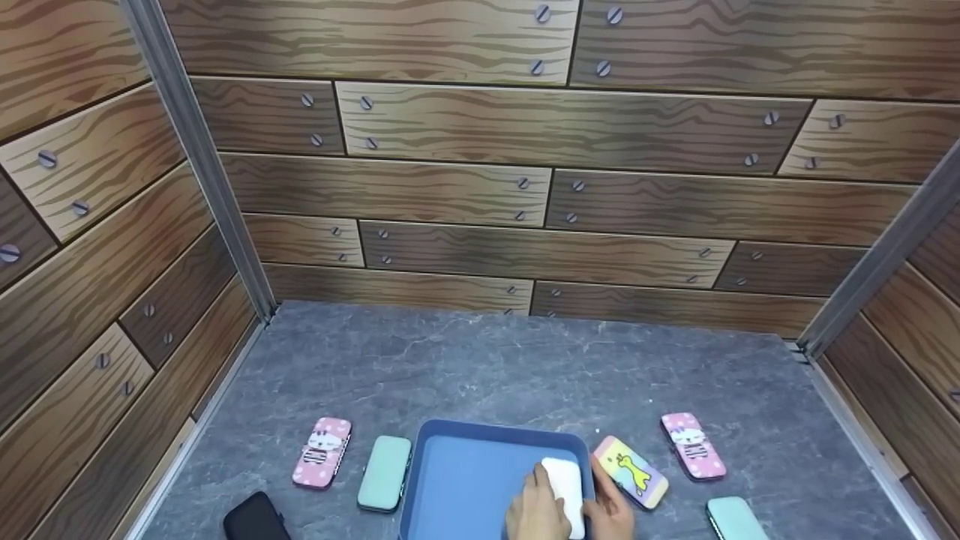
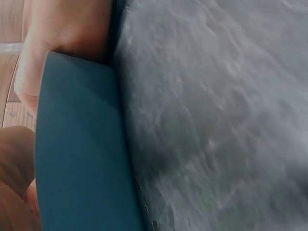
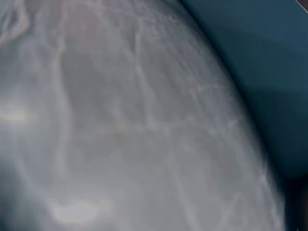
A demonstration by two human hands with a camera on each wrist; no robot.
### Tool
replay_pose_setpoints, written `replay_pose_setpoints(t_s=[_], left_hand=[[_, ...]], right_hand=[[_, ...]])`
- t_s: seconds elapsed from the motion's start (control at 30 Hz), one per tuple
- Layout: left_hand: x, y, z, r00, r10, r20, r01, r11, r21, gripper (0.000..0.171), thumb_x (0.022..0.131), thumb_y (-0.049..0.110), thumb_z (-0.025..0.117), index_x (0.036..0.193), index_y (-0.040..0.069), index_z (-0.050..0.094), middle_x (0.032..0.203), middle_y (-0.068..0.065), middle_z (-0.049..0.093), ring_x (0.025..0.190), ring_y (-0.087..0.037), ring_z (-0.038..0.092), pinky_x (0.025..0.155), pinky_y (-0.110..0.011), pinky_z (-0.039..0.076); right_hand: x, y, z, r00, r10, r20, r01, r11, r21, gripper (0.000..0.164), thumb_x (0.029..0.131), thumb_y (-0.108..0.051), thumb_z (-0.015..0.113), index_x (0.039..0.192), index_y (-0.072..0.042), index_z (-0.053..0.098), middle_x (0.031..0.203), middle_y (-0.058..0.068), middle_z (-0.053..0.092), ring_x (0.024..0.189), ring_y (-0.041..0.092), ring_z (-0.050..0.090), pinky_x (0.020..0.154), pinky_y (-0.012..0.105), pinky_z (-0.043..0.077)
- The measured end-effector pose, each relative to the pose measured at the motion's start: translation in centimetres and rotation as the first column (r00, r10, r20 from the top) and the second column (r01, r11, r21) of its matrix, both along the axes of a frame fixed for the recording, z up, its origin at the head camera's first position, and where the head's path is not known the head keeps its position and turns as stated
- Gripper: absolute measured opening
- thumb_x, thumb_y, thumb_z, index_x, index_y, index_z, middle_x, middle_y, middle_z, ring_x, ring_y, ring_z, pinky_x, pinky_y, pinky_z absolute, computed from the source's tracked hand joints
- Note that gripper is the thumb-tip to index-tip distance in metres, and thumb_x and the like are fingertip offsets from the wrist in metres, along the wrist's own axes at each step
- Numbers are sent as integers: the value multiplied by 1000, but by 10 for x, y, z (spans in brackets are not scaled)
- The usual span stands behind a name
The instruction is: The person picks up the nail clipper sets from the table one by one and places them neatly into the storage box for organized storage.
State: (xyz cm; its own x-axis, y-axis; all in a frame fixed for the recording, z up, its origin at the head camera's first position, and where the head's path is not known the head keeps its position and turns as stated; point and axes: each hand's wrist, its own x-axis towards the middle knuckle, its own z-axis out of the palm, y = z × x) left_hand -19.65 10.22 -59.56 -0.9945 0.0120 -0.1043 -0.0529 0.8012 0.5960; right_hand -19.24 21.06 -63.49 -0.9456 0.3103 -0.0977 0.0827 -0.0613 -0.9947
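The step in hand seems to be the handling of the white case (image 1: 566, 491), which lies in the tray (image 1: 499, 429), along its right wall. The left hand (image 1: 538, 510) reaches over the tray floor and has its bent fingers on the left side of this case. The right hand (image 1: 611, 514) is at the outside of the right wall, just beside the giraffe case (image 1: 632, 472). Whether either hand really grasps the white case, or only touches it, one cannot tell, because the thumb of the left hand is hidden and the wall covers part of the right hand. As a judgement, the next move calls for both hands to act together, with care not to push the giraffe case.

The near end of the tray is cut off by the lower edge of the head view, and so are the black case (image 1: 256, 517) and the right green case (image 1: 737, 519). The left wrist view shows mostly the tray's outer wall, with parts of hands behind it, hard to assign. The right wrist view is blurred; it shows the table and a piece of the wall, but no grip.
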Motion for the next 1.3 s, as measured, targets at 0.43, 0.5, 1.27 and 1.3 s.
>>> replay_pose_setpoints(t_s=[0.43, 0.5, 1.27, 1.3], left_hand=[[1, -8, -14, 996, 11, -89, -6, 999, 54, 57, 81, 31, 72, 128, 6, 51, 88, -12, 66, 68, -34, 63, 56, -45, 51], [0, -8, -15, 996, 15, -87, -10, 999, 53, 57, 81, 32, 72, 128, 7, 51, 87, -12, 67, 68, -34, 63, 56, -45, 50], [-4, -20, 9, 999, 5, 45, -8, 997, 72, 23, 84, 24, 70, 95, 5, 63, 77, -9, 55, 62, -27, 57, 54, -42, 50], [-4, -21, 10, 999, 10, 37, -13, 997, 82, 21, 84, 23, 70, 93, 5, 63, 77, -9, 53, 62, -27, 57, 53, -42, 49]], right_hand=[[-1, 0, 3, 998, -1, -62, 2, 1000, 10, 71, 69, 21, 42, 138, 4, 40, 145, 21, 35, 118, -11, 37, 95, 8, 32], [-2, 0, 2, 999, -6, -54, 7, 1000, 17, 70, 70, 20, 42, 138, 4, 41, 144, 20, 36, 122, -6, 37, 96, 9, 32], [-1, 2, 2, 998, 54, -13, -55, 997, -46, 72, 72, 17, 43, 142, 5, 32, 148, 22, 28, 125, -1, 33, 89, 7, 35], [-1, 3, 2, 998, 57, -11, -58, 997, -47, 72, 72, 17, 44, 142, 5, 32, 148, 22, 27, 124, -4, 34, 88, 7, 36]])
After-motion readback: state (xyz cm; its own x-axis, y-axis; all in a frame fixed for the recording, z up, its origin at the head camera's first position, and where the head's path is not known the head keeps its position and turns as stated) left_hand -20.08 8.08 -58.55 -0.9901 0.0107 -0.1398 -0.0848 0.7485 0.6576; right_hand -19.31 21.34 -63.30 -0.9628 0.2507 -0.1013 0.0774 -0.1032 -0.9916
